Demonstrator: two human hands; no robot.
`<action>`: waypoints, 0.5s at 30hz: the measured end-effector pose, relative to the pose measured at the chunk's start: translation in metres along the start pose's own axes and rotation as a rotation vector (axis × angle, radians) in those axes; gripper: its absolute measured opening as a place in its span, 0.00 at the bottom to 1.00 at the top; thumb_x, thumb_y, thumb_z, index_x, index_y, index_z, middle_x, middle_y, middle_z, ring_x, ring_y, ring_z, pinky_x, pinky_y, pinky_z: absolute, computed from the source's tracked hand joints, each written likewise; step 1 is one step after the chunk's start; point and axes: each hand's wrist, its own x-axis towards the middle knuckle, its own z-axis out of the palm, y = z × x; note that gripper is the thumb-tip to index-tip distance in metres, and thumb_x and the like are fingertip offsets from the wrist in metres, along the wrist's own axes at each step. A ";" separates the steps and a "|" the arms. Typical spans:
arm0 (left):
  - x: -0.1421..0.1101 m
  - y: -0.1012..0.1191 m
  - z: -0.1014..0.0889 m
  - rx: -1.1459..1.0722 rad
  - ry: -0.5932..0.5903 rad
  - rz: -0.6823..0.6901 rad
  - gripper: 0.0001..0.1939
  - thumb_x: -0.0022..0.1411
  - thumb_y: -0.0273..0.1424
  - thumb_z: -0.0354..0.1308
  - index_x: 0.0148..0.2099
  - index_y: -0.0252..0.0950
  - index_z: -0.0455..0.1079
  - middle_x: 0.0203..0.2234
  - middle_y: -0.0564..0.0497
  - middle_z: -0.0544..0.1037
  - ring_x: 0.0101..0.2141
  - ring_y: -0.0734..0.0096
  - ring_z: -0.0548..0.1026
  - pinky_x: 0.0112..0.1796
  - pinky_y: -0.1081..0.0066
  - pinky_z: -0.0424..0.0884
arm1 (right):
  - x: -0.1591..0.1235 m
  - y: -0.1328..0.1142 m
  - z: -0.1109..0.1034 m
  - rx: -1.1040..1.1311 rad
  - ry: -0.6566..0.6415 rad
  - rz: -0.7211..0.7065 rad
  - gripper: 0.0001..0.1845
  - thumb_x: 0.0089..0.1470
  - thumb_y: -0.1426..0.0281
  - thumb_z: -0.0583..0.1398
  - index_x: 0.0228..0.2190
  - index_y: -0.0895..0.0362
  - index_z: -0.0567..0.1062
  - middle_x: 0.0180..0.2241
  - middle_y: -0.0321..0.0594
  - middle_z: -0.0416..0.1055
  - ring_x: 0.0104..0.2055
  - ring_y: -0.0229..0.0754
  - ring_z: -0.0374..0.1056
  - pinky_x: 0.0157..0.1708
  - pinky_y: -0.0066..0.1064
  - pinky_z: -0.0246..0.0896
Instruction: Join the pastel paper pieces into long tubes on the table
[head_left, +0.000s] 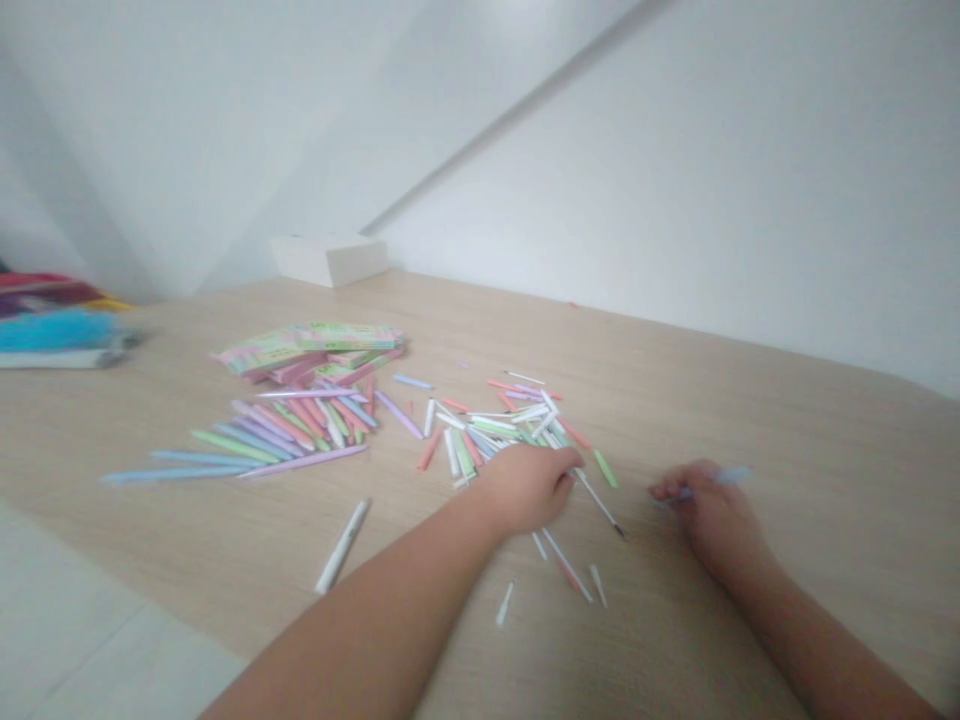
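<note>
My left hand (529, 488) is closed over a heap of loose pen parts (517, 425), its fingers curled. From its fingertips a thin white pen refill (600, 503) with a dark tip slants down to the right. My right hand (712, 515), farther right over the bare wood, pinches a pale blue pen barrel (733, 475) that pokes out past the fingers. Motion blur softens both hands. Short caps and tubes in green, orange, purple and white make up the heap, partly hidden under my left hand. Small white pen tips (505, 604) lie nearer me.
Left of the heap lies a pile of pastel pens (300, 425), with patterned boxes (322, 345) behind. A white marker-like pen (343, 545) lies near my left forearm. A white box (330, 260) stands by the wall, and blurred colourful items (60, 325) are at far left.
</note>
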 end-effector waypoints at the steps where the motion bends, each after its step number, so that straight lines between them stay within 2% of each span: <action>1: 0.000 0.000 0.000 0.004 -0.005 0.003 0.16 0.69 0.36 0.48 0.53 0.44 0.72 0.41 0.49 0.83 0.42 0.58 0.81 0.42 0.64 0.74 | 0.002 0.003 -0.001 0.035 -0.003 0.016 0.25 0.56 0.45 0.60 0.22 0.52 0.69 0.23 0.38 0.68 0.29 0.44 0.70 0.35 0.36 0.69; 5: -0.001 0.003 0.000 0.013 -0.029 0.024 0.16 0.69 0.36 0.48 0.53 0.45 0.73 0.39 0.49 0.83 0.41 0.58 0.81 0.41 0.64 0.74 | 0.005 0.013 -0.005 0.029 -0.041 0.042 0.24 0.58 0.47 0.59 0.23 0.52 0.69 0.25 0.38 0.69 0.31 0.44 0.71 0.37 0.36 0.69; 10: -0.004 0.015 -0.003 0.015 -0.048 0.102 0.17 0.69 0.36 0.46 0.55 0.48 0.71 0.39 0.50 0.83 0.40 0.57 0.82 0.38 0.63 0.75 | 0.007 0.019 -0.009 -0.191 -0.145 0.002 0.26 0.64 0.47 0.52 0.25 0.52 0.69 0.29 0.42 0.74 0.36 0.46 0.72 0.41 0.40 0.67; 12: -0.006 0.025 -0.006 0.043 -0.077 0.166 0.17 0.69 0.36 0.47 0.54 0.47 0.72 0.38 0.50 0.83 0.38 0.57 0.82 0.36 0.62 0.75 | 0.010 0.017 -0.008 -0.281 -0.172 -0.017 0.25 0.63 0.48 0.53 0.24 0.52 0.69 0.28 0.41 0.74 0.35 0.47 0.71 0.42 0.40 0.66; 15: -0.009 0.042 -0.008 0.125 -0.156 0.300 0.10 0.66 0.32 0.52 0.46 0.40 0.73 0.31 0.49 0.82 0.32 0.57 0.81 0.31 0.63 0.74 | 0.014 0.000 0.003 -0.467 -0.212 -0.065 0.22 0.63 0.49 0.53 0.29 0.52 0.71 0.26 0.38 0.72 0.31 0.46 0.69 0.38 0.39 0.66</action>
